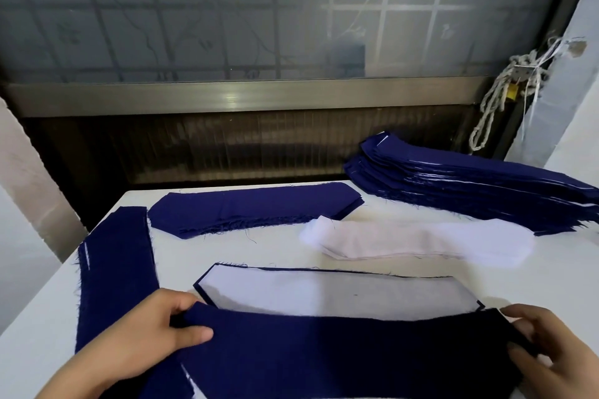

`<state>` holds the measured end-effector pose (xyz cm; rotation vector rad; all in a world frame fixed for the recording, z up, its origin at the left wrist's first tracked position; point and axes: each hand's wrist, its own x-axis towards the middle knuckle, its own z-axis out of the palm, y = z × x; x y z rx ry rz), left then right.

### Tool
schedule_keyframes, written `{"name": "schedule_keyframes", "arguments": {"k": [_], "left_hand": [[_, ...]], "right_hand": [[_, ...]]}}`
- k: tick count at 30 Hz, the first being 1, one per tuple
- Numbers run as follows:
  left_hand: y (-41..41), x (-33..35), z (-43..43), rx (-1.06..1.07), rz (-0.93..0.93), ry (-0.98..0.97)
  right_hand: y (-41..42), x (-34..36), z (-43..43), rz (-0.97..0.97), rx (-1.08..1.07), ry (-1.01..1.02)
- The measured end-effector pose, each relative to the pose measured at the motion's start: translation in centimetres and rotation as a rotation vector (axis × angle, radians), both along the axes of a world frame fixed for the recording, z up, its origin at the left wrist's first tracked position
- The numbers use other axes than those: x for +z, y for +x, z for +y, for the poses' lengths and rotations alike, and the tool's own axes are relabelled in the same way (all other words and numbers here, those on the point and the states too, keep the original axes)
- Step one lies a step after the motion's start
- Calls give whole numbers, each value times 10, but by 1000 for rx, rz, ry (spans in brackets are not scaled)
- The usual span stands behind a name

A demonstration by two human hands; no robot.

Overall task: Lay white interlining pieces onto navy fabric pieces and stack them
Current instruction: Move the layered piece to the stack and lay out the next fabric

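At the near edge of the white table [259, 256], the left hand [155, 334] and the right hand [551, 347] each pinch one end of a long navy fabric piece [340, 353]. Its far edge overlaps a flat white interlining piece [340, 293] laid on navy cloth. Farther right lie loose white interlining strips [405, 240], near a tall navy stack [470, 188].

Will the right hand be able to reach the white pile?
Probably yes, once it lets go: the right hand grips the navy piece, but only bare table lies between it and the white interlining pile.
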<state>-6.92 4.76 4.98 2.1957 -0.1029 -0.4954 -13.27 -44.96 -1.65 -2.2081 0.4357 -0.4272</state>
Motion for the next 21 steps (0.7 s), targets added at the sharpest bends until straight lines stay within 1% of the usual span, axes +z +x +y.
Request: {"name": "schedule_keyframes", "arguments": {"k": [2,5,7,9,12,15,18,21], "left_hand": [[3,2,3,68,-26,-55],[15,-4,-5,261,-107,-89],[29,-12,-12,377,-213,-5],[43,-21,-18,441,-298,83],[54,-32,-26,472,-380,177],[56,-44,-27,499,-475,269],[54,-51,-26,514,-541,285],[54,-53,-26,508,-554,281]], "right_hand": [[2,1,-1,-17,-13,52],[15,10,5,-41,-2,83],[30,17,11,-61,-17,60],[44,22,18,-60,-24,33],[57,23,26,-11,-11,2],[60,18,26,-4,-3,-68],[62,15,25,-7,-12,-123],[63,13,24,-3,-17,-126]]}}
